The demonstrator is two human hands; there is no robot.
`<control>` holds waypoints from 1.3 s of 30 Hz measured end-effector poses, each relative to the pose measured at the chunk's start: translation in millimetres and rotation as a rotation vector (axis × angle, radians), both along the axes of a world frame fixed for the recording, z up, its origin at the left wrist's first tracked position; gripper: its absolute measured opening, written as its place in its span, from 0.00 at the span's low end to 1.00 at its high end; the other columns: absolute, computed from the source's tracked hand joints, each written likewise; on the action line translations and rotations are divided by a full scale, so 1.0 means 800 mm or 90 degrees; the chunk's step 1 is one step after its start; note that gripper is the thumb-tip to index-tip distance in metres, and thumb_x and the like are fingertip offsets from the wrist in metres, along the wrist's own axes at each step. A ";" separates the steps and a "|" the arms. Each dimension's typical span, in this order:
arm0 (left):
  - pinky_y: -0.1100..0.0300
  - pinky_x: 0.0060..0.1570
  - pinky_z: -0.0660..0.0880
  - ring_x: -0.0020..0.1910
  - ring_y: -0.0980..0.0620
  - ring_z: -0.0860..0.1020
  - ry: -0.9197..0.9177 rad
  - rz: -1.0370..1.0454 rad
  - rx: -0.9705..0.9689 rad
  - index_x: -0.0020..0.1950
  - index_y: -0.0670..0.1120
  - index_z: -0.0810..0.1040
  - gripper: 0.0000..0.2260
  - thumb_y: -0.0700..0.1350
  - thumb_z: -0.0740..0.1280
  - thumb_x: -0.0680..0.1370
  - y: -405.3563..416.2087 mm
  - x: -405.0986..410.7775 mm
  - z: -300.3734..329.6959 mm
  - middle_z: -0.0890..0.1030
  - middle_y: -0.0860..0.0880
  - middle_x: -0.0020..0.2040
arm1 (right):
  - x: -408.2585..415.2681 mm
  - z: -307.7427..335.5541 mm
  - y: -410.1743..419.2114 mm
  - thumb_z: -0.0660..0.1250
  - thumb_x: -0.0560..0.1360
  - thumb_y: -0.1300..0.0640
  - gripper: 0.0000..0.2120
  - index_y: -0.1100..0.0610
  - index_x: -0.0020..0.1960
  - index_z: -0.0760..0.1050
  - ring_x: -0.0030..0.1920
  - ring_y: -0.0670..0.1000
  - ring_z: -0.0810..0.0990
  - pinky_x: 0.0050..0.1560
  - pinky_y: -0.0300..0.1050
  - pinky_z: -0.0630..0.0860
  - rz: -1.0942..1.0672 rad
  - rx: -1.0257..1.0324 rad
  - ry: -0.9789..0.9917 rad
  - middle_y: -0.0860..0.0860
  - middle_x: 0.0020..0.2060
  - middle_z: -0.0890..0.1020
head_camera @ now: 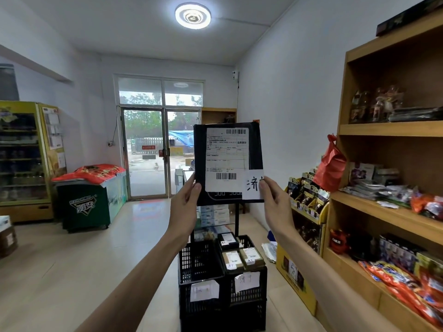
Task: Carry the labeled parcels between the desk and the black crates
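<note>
A flat black parcel (pixel 255 149) with a white shipping label and a small handwritten tag is held upright at chest height in front of me. My left hand (pixel 184 207) grips its lower left edge, and my right hand (pixel 275 207) grips its lower right corner, thumb over the tag. Below, on the floor, stand two black crates side by side. The left crate (pixel 199 264) looks empty and carries a paper tag. The right crate (pixel 249 295), also tagged, holds three labeled parcels (pixel 239 254).
A wooden shelf unit (pixel 393 207) full of snacks and toys lines the right wall, with a yellow display stand (pixel 299 271) beside the crates. A green chest freezer (pixel 91 200) and a drinks fridge (pixel 24 159) stand at the left. Glass doors (pixel 146 152) are straight ahead.
</note>
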State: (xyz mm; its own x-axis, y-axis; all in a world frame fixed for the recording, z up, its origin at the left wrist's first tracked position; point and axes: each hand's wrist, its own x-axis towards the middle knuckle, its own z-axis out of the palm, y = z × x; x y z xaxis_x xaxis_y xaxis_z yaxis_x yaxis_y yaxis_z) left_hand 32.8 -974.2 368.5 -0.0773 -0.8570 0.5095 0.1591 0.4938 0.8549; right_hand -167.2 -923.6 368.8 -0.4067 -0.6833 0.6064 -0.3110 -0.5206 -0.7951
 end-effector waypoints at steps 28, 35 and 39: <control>0.68 0.67 0.70 0.69 0.58 0.74 -0.013 0.005 -0.008 0.77 0.48 0.69 0.20 0.44 0.62 0.85 -0.366 -0.182 0.004 0.76 0.53 0.70 | -0.188 -0.006 -0.375 0.59 0.84 0.54 0.16 0.57 0.68 0.75 0.60 0.42 0.79 0.64 0.41 0.76 0.017 -0.013 -0.012 0.47 0.58 0.82; 0.51 0.75 0.67 0.73 0.53 0.72 0.003 -0.037 -0.020 0.78 0.50 0.69 0.20 0.46 0.63 0.85 -0.493 -0.195 0.016 0.74 0.50 0.74 | -0.199 0.019 -0.475 0.58 0.85 0.55 0.15 0.55 0.68 0.75 0.58 0.42 0.80 0.60 0.36 0.77 -0.011 -0.017 0.012 0.47 0.57 0.82; 0.52 0.74 0.69 0.73 0.53 0.72 0.010 -0.050 -0.028 0.78 0.49 0.68 0.21 0.44 0.62 0.85 -0.552 -0.203 0.012 0.74 0.50 0.74 | -0.203 0.016 -0.527 0.57 0.85 0.55 0.13 0.53 0.66 0.75 0.57 0.41 0.79 0.59 0.35 0.76 -0.022 -0.010 0.019 0.45 0.55 0.82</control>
